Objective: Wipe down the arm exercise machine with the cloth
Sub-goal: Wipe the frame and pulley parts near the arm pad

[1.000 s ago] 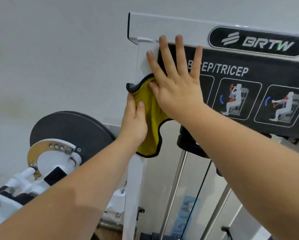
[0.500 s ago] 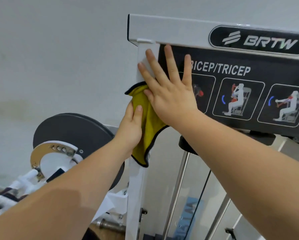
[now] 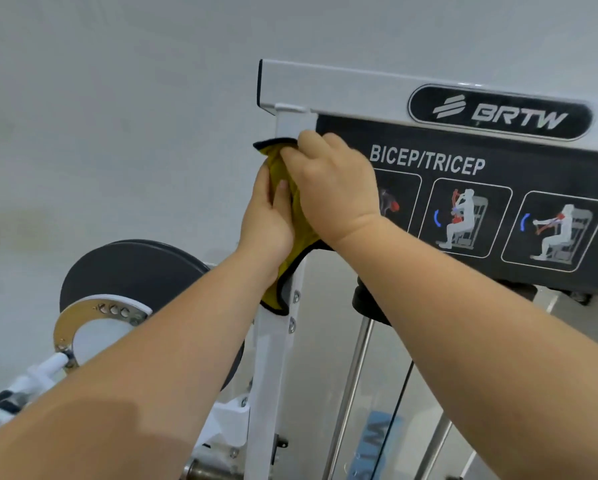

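A yellow cloth (image 3: 283, 271) with a dark hem lies bunched against the white upright post (image 3: 273, 375) of the arm exercise machine, just under its white top beam (image 3: 342, 88). My right hand (image 3: 332, 188) has its fingers curled over the cloth's upper part, near the black BICEP/TRICEP panel (image 3: 498, 209). My left hand (image 3: 268, 220) holds the cloth from the left, its thumb lying on the fabric. The cloth's lower corner hangs free below my hands.
A dark round pulley disc (image 3: 128, 268) with a chrome adjustment plate (image 3: 93, 323) sits at lower left. Chrome guide rods (image 3: 349, 393) run down behind the post. A plain grey wall (image 3: 117, 116) fills the background.
My right hand's fingers went from spread flat against the post and panel to curled over the cloth. The cloth is more bunched and sits higher on the post.
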